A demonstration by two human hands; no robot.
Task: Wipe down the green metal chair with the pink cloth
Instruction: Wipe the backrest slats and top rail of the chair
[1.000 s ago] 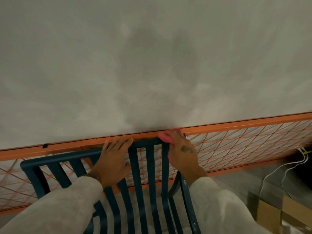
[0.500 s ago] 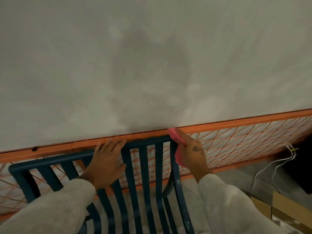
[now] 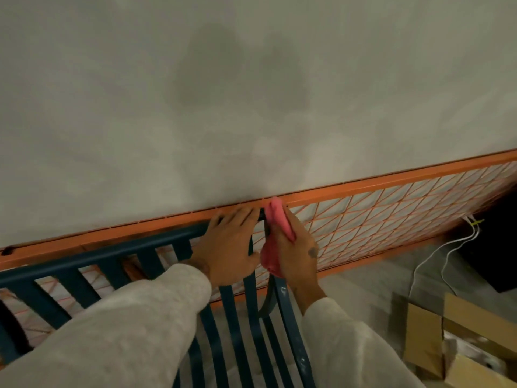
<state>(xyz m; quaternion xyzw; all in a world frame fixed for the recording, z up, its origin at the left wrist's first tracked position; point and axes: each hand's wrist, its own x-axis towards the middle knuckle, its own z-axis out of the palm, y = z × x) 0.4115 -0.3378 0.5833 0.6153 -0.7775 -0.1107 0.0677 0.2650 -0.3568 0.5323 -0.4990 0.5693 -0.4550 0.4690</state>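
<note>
Pink, bunched and soft, the crumpled pink cloth (image 3: 275, 239) sits clamped in the right hand (image 3: 295, 257), whose fingers close around it and press it against the right-hand corner post of the dark green slatted metal chair (image 3: 98, 254). The cloth wraps the post from its top end, just under the fingertips, down to below the palm, so the work at this moment is on the outer upright of the backrest. The left hand (image 3: 229, 247) lies flat and spread, holding nothing, its fingers hooked over the top rail just beside the right hand; the two hands nearly touch, with only one slat between them. It seems to steady the chair.

Just beyond both hands runs a long orange metal frame with diamond wire mesh (image 3: 391, 217), leaning against a grey plastered wall (image 3: 251, 93). Well to the right of the right hand, white cables (image 3: 447, 247) trail over the floor towards brown cardboard boxes (image 3: 461, 331).

As a judgement, the task is under way but far from done. Nothing shows which parts have been cleaned: the metal has no visible wet streaks or contrast. The long stretch of top rail to the left of the left hand, the many slats below the wrists, and the seat, which is mostly hidden under the pale sleeves (image 3: 126, 331), all appear left to wipe.
</note>
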